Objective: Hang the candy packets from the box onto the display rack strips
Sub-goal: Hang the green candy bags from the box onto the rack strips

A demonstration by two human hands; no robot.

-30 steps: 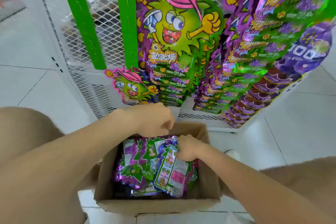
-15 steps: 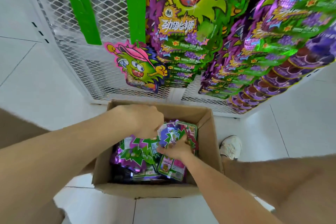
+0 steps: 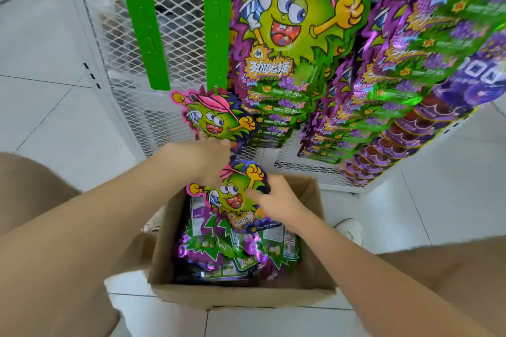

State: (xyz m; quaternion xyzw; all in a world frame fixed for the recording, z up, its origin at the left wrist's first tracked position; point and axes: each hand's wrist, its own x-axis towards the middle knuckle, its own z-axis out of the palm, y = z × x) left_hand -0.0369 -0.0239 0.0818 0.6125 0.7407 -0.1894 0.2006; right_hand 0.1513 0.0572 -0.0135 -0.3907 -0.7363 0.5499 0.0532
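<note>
Over the box (image 3: 241, 295), both hands are holding one packet (image 3: 235, 200) just above the heap, printed face toward us. Left hand (image 3: 210, 161) is curling its fingers at the packet's top edge, seemingly pinching it, though the fingertips are hiding behind the knuckles. Right hand (image 3: 276, 200) is wrapping its fingers round the right edge and gripping it. That's the pick-up stage, I'd say, with the hanging not yet done. Just above, the strip (image 3: 217, 22) is carrying a single hung packet (image 3: 216, 117) at its lower end, and the stretch above is looking bare. Next move, by my reckoning, is raising the packet to that strip and hooking its top onto a free tab.
</note>
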